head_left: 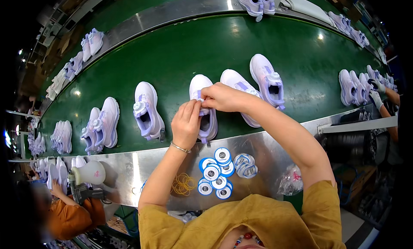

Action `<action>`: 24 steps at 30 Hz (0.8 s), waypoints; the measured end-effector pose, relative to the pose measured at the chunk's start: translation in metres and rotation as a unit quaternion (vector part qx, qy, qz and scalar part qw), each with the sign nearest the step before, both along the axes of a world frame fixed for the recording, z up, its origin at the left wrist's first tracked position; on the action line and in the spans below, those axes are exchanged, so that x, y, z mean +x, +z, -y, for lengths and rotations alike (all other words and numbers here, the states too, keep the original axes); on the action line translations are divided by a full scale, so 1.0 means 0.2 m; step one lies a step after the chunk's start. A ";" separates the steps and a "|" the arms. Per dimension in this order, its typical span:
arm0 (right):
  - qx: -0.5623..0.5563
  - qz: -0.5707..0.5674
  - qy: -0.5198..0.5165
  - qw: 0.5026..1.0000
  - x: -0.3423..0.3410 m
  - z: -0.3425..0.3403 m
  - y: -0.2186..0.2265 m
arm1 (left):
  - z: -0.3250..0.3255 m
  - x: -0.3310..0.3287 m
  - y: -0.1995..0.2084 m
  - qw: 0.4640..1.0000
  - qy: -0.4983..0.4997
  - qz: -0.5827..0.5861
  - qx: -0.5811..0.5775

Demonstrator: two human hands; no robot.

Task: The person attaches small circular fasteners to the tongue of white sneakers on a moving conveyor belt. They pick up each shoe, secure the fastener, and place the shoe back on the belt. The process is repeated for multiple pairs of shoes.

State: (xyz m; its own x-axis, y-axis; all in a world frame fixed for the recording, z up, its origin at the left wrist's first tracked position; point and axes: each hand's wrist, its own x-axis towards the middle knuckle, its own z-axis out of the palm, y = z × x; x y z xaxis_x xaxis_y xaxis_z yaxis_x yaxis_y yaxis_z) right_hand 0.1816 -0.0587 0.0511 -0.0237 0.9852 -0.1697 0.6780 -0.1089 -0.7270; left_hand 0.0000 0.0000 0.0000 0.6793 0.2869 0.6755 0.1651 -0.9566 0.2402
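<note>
Both of my hands meet over a white and lavender sneaker [200, 82] that lies toe away on the green belt. My left hand [186, 123] comes in from its near left, fingertips pinched together at the sneaker's strap and dial area. From the right, my right hand [221, 97] pinches at the same spot, its fingertips touching those of the left. A small whitish bit shows between the fingertips, mostly hidden, and I cannot make out what it is. Close by on the right, another white sneaker [234, 80] is partly covered by my right forearm.
On the steel ledge [163, 163] lie round white tags with blue rims [211, 172], bagged round tags [246, 166], yellow elastic bands [183, 184] and a clear plastic bag [291, 180]. More sneakers [146, 109] line the belt [193, 42]. Co-workers' hands show at left and gloved at right [377, 99].
</note>
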 end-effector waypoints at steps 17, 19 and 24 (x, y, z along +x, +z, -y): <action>0.166 0.215 -0.217 0.938 0.18 0.94 0.10 | 0.30 -0.09 0.33 0.989 -0.108 0.033 -0.097; 0.114 0.229 -0.237 0.937 0.12 0.87 -0.01 | 0.48 0.06 0.31 0.981 -0.135 -0.021 -0.139; 0.155 0.216 -0.269 0.926 0.14 0.83 -0.16 | 0.59 0.36 0.03 0.956 -0.040 -0.239 -0.163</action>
